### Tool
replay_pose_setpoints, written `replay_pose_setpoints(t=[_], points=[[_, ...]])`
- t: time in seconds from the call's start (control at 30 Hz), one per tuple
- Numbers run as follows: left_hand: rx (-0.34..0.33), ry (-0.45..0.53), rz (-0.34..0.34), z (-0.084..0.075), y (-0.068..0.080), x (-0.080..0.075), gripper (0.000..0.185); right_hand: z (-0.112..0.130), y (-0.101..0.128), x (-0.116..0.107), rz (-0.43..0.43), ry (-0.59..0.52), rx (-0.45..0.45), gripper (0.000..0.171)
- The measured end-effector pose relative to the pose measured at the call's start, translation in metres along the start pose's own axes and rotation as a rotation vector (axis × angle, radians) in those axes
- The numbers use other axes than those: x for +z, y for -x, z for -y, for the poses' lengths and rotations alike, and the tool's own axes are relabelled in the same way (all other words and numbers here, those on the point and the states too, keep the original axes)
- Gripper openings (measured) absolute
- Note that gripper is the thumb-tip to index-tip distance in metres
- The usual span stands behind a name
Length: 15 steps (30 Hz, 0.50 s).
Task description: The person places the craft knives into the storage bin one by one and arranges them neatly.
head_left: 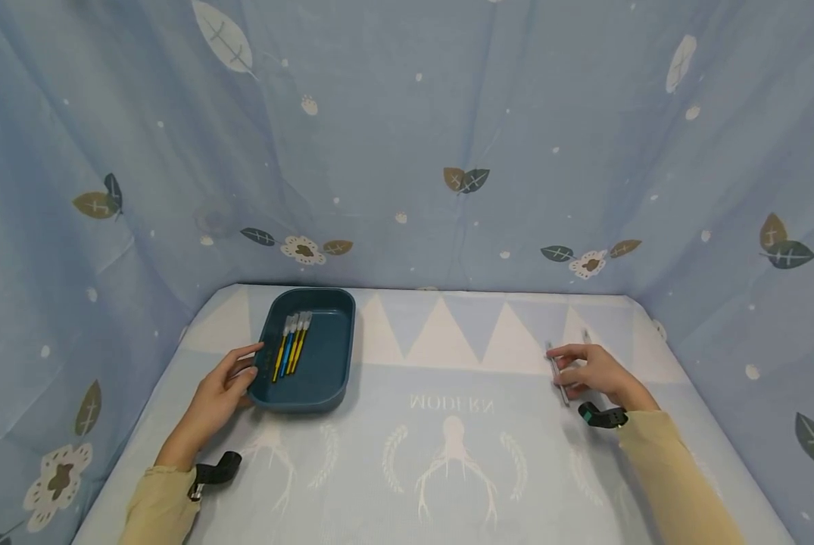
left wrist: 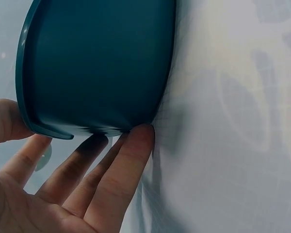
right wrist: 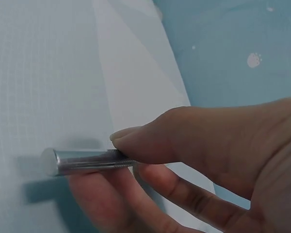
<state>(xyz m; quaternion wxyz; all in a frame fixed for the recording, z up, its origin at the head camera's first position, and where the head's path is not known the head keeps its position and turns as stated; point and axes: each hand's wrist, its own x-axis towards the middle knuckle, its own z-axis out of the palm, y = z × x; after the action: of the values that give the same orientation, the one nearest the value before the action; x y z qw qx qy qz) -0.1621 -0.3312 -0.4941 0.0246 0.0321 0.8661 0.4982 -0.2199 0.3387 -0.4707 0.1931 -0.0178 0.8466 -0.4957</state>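
A dark teal tray (head_left: 332,352) stands at the left of the table. Inside it lie several slim pen-shaped tools (head_left: 291,348), with yellow or blue shafts and clear caps. My left hand (head_left: 217,390) rests fairly straight fingertips (left wrist: 138,138) against the tray's outer wall (left wrist: 97,63), the thumb up by its rim. Far to the right, my right hand (head_left: 600,373) pinches a slim silver pen-shaped metal tool (right wrist: 82,162) between thumb and fingers. It has a flat round end and a knurled section; its other end is hidden by the hand.
A second thin silver stick (head_left: 587,335) shows just beyond my right hand. The table is covered with a pale printed cloth (head_left: 454,469), and a blue patterned curtain (head_left: 407,136) closes off the back and sides.
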Motion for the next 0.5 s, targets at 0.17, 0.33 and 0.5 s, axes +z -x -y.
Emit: replay_pose_setpoints(t=[0.17,0.33,0.5], points=[[-0.004,0.000,-0.005,-0.001,-0.002,-0.001,0.055,0.009,0.000,0.006,0.004,-0.001,-0.031,0.057],[-0.005,0.006,-0.001,-0.001,-0.002,-0.001,0.055,0.024,0.006,0.013,0.040,-0.029,-0.076,0.059],[-0.004,0.003,0.000,-0.001,-0.002,-0.001,0.055,0.045,0.012,0.020,0.089,-0.056,-0.126,0.062]])
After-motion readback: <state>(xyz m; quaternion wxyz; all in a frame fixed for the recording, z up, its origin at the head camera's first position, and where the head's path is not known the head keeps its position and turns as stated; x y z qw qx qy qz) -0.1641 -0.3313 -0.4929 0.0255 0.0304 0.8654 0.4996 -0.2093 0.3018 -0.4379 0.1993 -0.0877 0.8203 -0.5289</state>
